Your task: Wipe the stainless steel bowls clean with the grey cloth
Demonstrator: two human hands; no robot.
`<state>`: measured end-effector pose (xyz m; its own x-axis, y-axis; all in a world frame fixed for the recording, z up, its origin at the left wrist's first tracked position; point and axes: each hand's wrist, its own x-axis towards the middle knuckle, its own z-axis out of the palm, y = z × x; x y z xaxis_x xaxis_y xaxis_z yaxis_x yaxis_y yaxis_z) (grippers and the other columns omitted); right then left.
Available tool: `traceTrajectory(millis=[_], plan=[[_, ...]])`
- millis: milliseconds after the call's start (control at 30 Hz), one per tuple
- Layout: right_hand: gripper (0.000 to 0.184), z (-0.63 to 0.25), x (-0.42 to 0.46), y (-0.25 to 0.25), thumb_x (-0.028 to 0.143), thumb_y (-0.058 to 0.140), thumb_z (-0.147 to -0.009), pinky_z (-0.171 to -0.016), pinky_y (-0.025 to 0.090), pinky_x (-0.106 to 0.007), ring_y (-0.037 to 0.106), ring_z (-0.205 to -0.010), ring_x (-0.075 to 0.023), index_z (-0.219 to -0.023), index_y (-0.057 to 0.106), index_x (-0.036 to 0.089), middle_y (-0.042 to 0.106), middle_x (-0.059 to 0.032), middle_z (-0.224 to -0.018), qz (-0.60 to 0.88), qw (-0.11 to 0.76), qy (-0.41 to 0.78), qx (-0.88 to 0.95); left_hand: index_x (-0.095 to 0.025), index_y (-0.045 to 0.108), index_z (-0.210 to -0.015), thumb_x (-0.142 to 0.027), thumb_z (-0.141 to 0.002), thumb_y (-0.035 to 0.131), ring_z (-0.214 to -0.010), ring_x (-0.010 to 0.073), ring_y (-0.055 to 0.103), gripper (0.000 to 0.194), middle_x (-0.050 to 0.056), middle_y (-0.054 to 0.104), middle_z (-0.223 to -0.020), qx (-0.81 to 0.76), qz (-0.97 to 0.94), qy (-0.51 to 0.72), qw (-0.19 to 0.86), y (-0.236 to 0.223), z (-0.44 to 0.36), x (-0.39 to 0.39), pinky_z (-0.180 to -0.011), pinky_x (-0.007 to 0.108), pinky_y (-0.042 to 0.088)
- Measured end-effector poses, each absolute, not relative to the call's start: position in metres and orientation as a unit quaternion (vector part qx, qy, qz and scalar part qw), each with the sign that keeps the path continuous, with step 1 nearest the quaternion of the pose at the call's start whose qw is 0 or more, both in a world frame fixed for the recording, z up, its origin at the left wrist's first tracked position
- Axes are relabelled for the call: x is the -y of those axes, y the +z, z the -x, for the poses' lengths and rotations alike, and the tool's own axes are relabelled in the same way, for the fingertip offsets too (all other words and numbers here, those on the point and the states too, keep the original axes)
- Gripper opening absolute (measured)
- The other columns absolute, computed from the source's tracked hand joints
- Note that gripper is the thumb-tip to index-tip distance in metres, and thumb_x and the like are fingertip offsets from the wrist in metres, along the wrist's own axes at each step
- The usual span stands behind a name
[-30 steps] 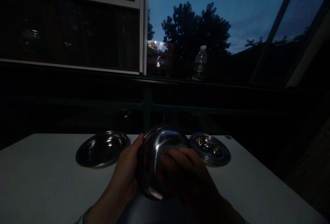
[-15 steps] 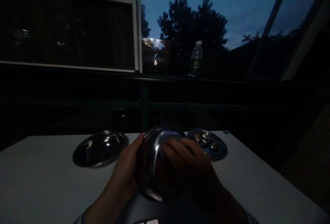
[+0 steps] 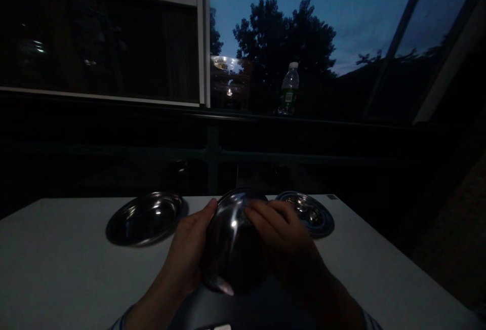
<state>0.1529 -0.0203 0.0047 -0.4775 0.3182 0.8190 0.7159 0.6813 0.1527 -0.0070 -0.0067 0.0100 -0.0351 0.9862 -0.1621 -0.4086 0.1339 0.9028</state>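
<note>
A shiny metal bowl (image 3: 233,249) is held up over the near part of the white table (image 3: 72,269), its rounded outside facing me. My left hand (image 3: 190,241) grips its left edge, with the thumb along the upper rim. Against the upper right of the bowl, my right hand (image 3: 286,231) presses its bent fingers together. Whether a cloth or anything else lies under those fingers is too dark to tell. A wide metal dish (image 3: 146,221) rests to the left of my hands. Behind my right hand lies a metal plate (image 3: 322,221) with shiny, rounded shapes on it.
A clear plastic bottle (image 3: 289,89) with a green label and white cap stands by the window. A pale-edged object (image 3: 222,327) barely shows at the bottom edge. A small dark patch (image 3: 331,197) marks the table's far right corner.
My right hand's fingers have shifted upward over the bowl, while my left hand keeps its hold. The camera view has shifted slightly, and the pale-edged object has appeared at the bottom.
</note>
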Motion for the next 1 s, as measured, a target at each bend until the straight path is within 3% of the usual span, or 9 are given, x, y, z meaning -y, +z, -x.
traceTrajectory(millis=[167,333,500,633,833,1000], plan=[[0.024,-0.147,0.021,-0.002,0.016,0.041,-0.09,-0.074,0.049,-0.03,0.051,-0.094,-0.0174,-0.107,0.058,0.012,0.064,-0.0035,-0.105,0.211,0.408,-0.248,0.853,-0.014,0.064,-0.064,-0.043,-0.066,0.067,-0.044,0.0112,0.053,0.029,-0.001,0.06,-0.05,-0.429,-0.329,0.574,0.615,0.01,0.009,0.008,-0.045,0.022,0.041],[0.03,-0.151,0.019,0.006,0.02,0.035,-0.093,-0.072,0.05,-0.033,0.052,-0.089,-0.0199,-0.104,0.06,0.007,0.064,-0.0099,-0.106,0.307,0.42,-0.262,0.813,-0.015,0.065,-0.067,-0.041,-0.067,0.067,-0.046,0.0123,0.055,0.027,-0.001,0.062,-0.051,-0.436,-0.308,0.58,0.615,0.012,0.008,0.007,-0.047,0.023,0.043],[0.024,-0.146,0.021,0.0,0.014,0.041,-0.09,-0.078,0.049,-0.029,0.053,-0.096,-0.017,-0.105,0.059,0.011,0.065,-0.0045,-0.103,0.218,0.423,-0.25,0.844,-0.015,0.064,-0.065,-0.04,-0.067,0.067,-0.046,0.0123,0.055,0.025,-0.001,0.062,-0.051,-0.428,-0.298,0.59,0.616,0.012,0.01,0.005,-0.047,0.023,0.043],[0.029,-0.149,0.019,0.004,0.021,0.036,-0.093,-0.072,0.051,-0.032,0.052,-0.09,-0.02,-0.102,0.061,0.008,0.064,-0.009,-0.105,0.291,0.43,-0.247,0.818,-0.014,0.066,-0.069,-0.04,-0.067,0.066,-0.046,0.0137,0.057,0.026,0.0,0.063,-0.051,-0.438,-0.292,0.581,0.621,0.011,0.009,0.006,-0.048,0.025,0.044],[0.024,-0.145,0.024,-0.002,0.015,0.041,-0.09,-0.079,0.049,-0.028,0.052,-0.097,-0.0156,-0.107,0.059,0.013,0.064,-0.0028,-0.106,0.225,0.41,-0.235,0.852,-0.015,0.065,-0.066,-0.037,-0.068,0.066,-0.047,0.0133,0.057,0.022,0.001,0.063,-0.054,-0.423,-0.285,0.583,0.633,0.011,0.011,0.003,-0.048,0.023,0.044],[0.029,-0.163,0.016,0.008,0.021,0.036,-0.092,-0.076,0.049,-0.037,0.051,-0.095,-0.0213,-0.108,0.059,0.012,0.062,-0.0091,-0.11,0.347,0.403,-0.25,0.809,-0.014,0.067,-0.07,-0.037,-0.067,0.067,-0.048,0.0128,0.056,0.023,0.001,0.063,-0.053,-0.429,-0.294,0.581,0.626,0.013,0.01,0.005,-0.048,0.023,0.045]])
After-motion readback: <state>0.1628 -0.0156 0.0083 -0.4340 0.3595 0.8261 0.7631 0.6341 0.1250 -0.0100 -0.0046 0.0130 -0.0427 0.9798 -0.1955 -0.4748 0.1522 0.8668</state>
